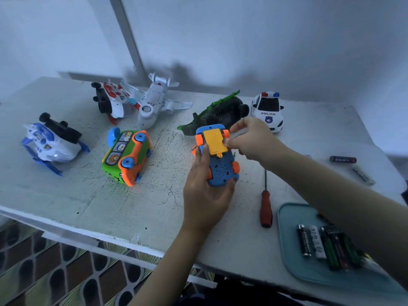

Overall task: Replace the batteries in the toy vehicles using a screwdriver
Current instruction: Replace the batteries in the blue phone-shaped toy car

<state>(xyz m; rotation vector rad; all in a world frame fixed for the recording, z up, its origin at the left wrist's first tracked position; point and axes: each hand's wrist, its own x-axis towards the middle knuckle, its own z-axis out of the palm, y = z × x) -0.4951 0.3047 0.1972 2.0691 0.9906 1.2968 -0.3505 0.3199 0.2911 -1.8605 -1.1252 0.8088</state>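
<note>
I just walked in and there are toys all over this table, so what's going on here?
A person is working on a blue toy car, held upside down in the left hand. The right hand pinches the edge of the yellow battery cover on its underside; whether the cover is coming off or going back on cannot be told. The red-handled screwdriver lies untouched on the table, beside a teal tray holding batteries.
</note>
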